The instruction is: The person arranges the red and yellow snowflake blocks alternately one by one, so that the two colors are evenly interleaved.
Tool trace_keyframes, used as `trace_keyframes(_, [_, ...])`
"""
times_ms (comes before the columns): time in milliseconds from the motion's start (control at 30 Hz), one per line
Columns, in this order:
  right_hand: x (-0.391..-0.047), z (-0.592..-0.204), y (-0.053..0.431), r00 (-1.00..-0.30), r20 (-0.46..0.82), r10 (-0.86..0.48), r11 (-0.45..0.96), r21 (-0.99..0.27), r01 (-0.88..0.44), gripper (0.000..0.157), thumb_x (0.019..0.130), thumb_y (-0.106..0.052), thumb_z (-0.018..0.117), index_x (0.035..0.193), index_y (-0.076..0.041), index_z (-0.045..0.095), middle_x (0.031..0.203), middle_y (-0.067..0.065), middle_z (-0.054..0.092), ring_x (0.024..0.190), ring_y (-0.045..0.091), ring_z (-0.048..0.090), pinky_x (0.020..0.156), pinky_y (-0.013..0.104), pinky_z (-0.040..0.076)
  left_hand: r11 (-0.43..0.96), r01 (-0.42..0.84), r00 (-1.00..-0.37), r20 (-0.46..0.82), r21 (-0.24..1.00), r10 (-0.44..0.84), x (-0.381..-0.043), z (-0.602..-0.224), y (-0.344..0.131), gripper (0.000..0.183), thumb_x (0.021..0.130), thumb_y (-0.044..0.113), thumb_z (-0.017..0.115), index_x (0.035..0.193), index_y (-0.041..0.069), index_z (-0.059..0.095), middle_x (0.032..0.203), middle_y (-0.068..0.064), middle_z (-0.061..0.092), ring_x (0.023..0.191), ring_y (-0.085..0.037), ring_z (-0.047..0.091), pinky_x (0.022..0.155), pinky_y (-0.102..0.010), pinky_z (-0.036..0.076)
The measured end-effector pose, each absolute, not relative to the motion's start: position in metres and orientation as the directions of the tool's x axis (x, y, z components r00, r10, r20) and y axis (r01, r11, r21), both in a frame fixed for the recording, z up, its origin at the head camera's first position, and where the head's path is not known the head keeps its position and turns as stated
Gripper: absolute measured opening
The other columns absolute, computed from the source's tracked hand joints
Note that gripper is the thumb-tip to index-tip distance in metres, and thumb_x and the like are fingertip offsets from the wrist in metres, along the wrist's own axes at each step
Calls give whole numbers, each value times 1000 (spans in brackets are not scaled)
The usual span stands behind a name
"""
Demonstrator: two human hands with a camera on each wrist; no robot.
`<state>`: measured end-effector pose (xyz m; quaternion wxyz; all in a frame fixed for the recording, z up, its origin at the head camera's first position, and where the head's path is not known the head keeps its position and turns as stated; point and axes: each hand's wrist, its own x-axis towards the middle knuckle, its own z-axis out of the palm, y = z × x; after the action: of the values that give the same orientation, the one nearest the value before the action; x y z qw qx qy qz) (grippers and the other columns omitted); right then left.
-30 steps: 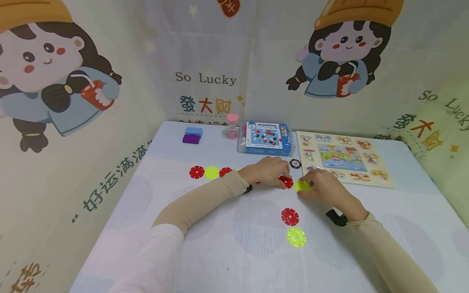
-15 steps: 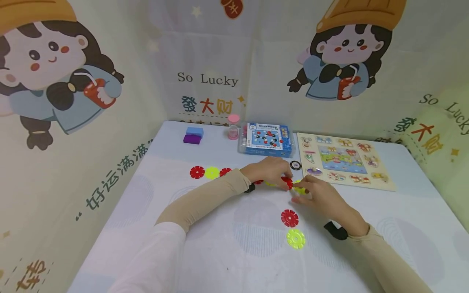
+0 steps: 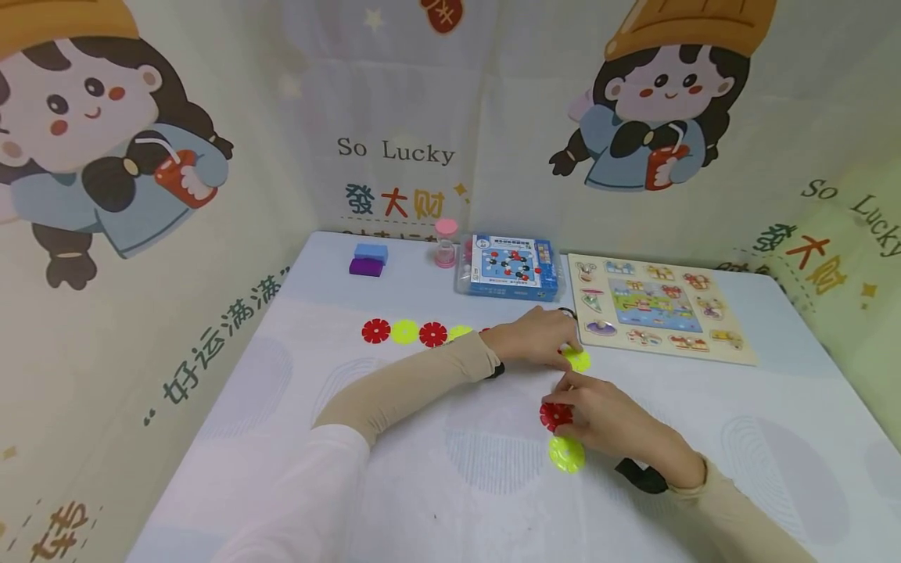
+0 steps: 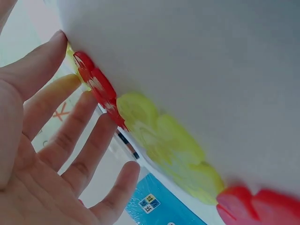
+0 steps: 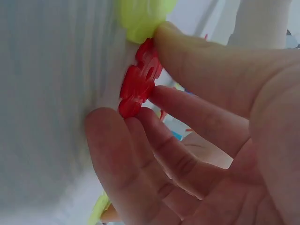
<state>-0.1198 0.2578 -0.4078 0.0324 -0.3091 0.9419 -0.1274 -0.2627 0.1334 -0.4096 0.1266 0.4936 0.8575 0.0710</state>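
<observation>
A row of flat plastic snowflake discs, red [image 3: 376,331] and yellow [image 3: 404,331] by turns, runs left to right across the table. My left hand [image 3: 536,336] lies over its right part, thumb and index finger around the yellow end disc [image 3: 579,360]; its other fingertips meet the red disc [image 4: 96,86] beside it. Nearer me, my right hand [image 3: 612,414] has thumb and fingers at the edges of a red disc [image 3: 555,417], pinching it flat on the table. Another yellow disc [image 3: 566,454] lies just below, by the right thumb. The left forearm and hand hide part of the row.
At the back stand a blue boxed molecule set [image 3: 510,267], a pink sand timer [image 3: 446,244] and blue and purple blocks [image 3: 367,260]. A wooden picture puzzle board [image 3: 662,305] lies right of the left hand. A round black-rimmed chip is partly hidden behind that hand.
My right hand has left the yellow disc at the row's end and come toward me to the lower red disc. My left hand has shifted right, from the red disc to that yellow one.
</observation>
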Motion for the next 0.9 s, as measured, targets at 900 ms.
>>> trace_keyframes(900, [-124,-405,265,-791,-140,-595,743,-472,-475,48,67,-18,83,111,-20,67,105,-7,57,81,7,54,59,17,49,519,822,-495,-158,236,855,-257,-406,132,44,80,45,71,121,32,64,123,12,57,114,-7,49,84,-28,40])
